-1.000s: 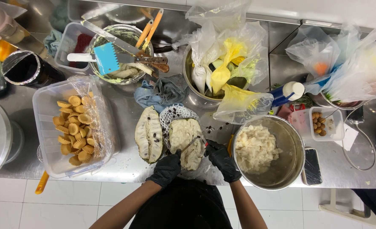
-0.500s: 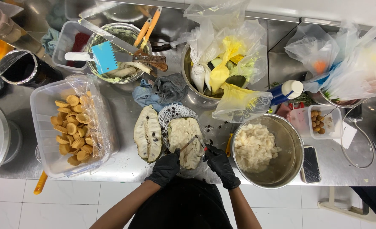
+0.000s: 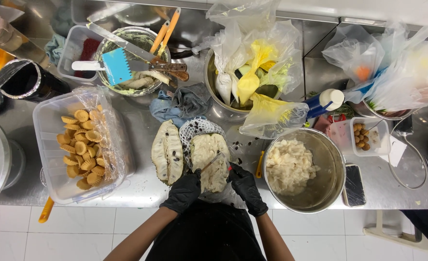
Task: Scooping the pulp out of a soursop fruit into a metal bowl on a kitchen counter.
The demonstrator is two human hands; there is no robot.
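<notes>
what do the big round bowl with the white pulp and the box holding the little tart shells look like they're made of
The round bowl looks like stainless steel: grey, with a brushed shine and reflections on its wall. The rectangular box seems to be translucent plastic, cloudy and matte, with crinkly clear film over it.

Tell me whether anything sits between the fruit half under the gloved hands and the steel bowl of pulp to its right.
Little does. The fruit half and the steel bowl lie side by side on the counter. Only the right hand, a yellow-handled tool by the bowl's rim and scattered dark seeds occupy the gap.
</notes>
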